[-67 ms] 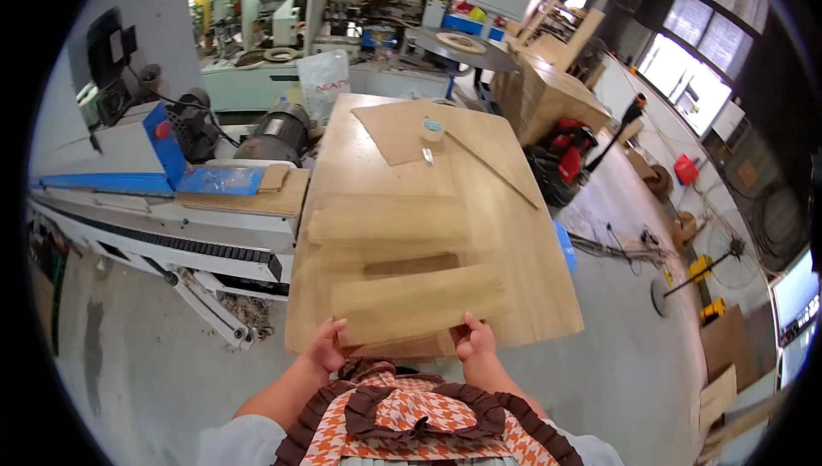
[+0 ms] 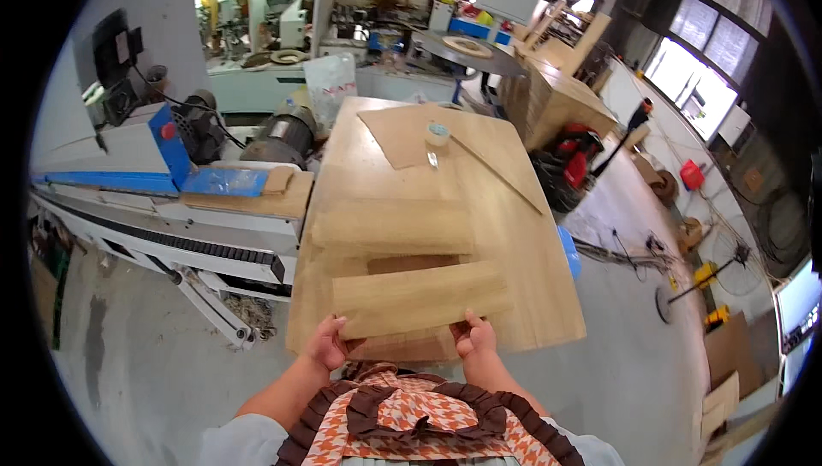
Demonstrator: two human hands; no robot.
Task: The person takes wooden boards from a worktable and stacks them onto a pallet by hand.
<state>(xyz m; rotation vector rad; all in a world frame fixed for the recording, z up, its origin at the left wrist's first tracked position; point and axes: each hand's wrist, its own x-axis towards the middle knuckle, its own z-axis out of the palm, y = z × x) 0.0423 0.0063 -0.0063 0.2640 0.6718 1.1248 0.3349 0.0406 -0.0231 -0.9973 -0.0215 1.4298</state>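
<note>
Wooden board [image 2: 419,297] across both grips, left hand [image 2: 328,344] and right hand [image 2: 473,336] clasping its near edge

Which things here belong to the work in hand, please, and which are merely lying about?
In hand: left hand and right hand gripping the near wooden panel; second panel on the big board.
Lying about: tape roll, cardboard sheet, thin strip.

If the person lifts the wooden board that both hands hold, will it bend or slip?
The wooden board looks flat and rigid, so probably stiff. The left hand and right hand grip only its near edge, so it may tip forward. Its smooth face might slide.
</note>
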